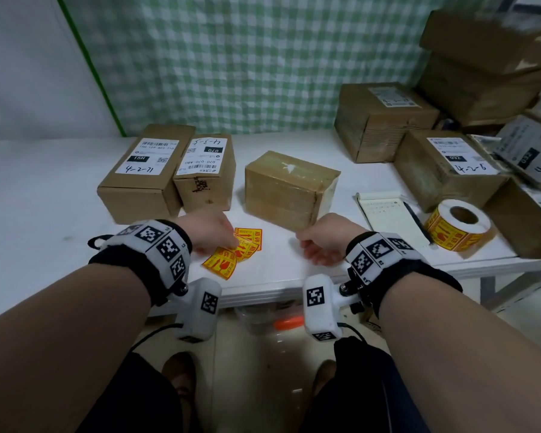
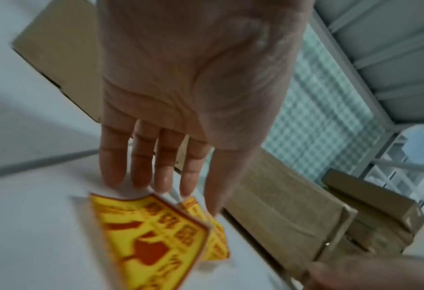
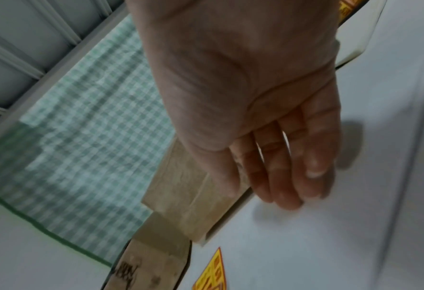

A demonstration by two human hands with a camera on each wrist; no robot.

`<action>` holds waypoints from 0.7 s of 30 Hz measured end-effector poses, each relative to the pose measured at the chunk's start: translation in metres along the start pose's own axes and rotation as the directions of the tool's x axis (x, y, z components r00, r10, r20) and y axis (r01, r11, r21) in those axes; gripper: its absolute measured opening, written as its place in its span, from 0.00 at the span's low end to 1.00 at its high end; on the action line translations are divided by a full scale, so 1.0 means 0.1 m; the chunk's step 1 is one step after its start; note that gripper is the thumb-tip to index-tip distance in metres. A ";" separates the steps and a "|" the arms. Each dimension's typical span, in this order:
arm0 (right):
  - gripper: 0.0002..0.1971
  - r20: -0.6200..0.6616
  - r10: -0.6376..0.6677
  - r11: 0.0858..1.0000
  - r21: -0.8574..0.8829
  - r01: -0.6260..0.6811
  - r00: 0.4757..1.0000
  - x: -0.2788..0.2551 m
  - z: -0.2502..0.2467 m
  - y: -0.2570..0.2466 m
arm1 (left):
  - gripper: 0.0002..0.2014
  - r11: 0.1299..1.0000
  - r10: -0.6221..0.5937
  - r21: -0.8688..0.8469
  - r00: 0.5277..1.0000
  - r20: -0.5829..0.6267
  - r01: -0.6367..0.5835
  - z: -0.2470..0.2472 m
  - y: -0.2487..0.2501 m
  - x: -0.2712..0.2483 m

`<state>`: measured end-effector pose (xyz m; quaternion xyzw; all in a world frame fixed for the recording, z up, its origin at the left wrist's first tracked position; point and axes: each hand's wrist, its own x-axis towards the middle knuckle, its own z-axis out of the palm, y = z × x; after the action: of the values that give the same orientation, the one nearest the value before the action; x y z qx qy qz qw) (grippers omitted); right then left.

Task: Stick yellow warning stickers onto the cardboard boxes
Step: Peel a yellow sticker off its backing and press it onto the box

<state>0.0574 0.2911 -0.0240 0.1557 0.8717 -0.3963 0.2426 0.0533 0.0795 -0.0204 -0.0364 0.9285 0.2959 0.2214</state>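
Observation:
A short strip of yellow warning stickers point(image 1: 231, 254) lies on the white table point(image 1: 44, 195) near its front edge. My left hand point(image 1: 219, 242) reaches down onto it with straight fingers, and the fingertips point(image 2: 163, 184) touch the top edge of the nearest sticker point(image 2: 151, 241). My right hand point(image 1: 313, 248) hovers just right of the strip, fingers relaxed and holding nothing point(image 3: 280, 192). Directly behind both hands stands a plain taped cardboard box point(image 1: 288, 189). Two labelled boxes point(image 1: 144, 173) point(image 1: 206, 173) stand side by side to its left.
A roll of yellow stickers point(image 1: 456, 226) lies at the right front, beside a notepad point(image 1: 388, 217) with a pen point(image 1: 417, 223). More labelled boxes point(image 1: 384, 120) point(image 1: 447, 170) crowd the right side, with others stacked behind. A green checked curtain point(image 1: 263, 57) hangs at the back.

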 end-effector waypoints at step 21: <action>0.12 -0.090 -0.130 0.988 0.068 0.136 0.987 -0.10 0.35 -0.24 | 0.16 0.995 -0.030 -0.090 0.998 0.051 0.035 -0.12 -0.45 -0.14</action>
<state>0.0647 0.2481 -0.0238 0.1228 0.8743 -0.4368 0.1724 0.0697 0.0348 -0.0292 -0.0542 0.9077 0.3348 0.2471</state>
